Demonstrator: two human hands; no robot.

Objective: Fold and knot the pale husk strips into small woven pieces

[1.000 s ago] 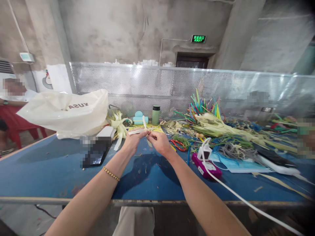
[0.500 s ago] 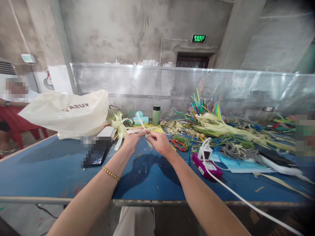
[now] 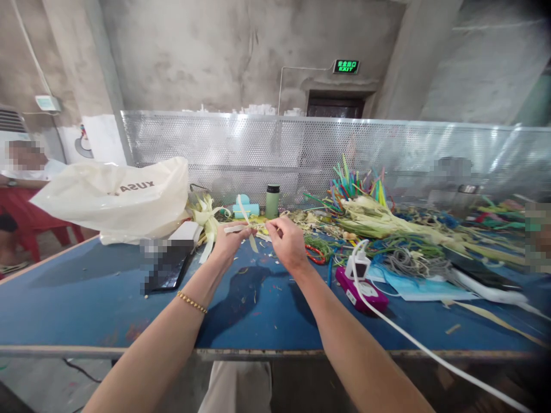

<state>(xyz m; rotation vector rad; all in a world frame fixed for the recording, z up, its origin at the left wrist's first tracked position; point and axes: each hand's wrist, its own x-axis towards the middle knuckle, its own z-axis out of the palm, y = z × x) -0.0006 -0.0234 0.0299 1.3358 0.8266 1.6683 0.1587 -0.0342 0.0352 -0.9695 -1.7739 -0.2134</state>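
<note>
Above the blue table (image 3: 86,298), my left hand (image 3: 230,244) pinches a pale leaf strip (image 3: 241,228) whose ends stick out left, up and down from my fingers. My right hand (image 3: 286,244) is just to the right of it with the fingertips pinched together; what they hold, if anything, is too small to make out. The two hands are a short way apart. A thin gold bracelet (image 3: 191,302) sits on my left wrist.
A white plastic bag (image 3: 116,198) and a dark phone (image 3: 166,267) lie at left. Behind my hands stand a green bottle (image 3: 271,201) and a leaf bundle (image 3: 206,221). A magenta power strip (image 3: 361,289) with a white cable, coloured strips (image 3: 357,186) and leaves fill the right. A seated person (image 3: 21,189) is far left.
My right hand has pulled away to the right and slightly up from my left hand, which keeps hold of the leaf strip. The strip's ends have shifted.
</note>
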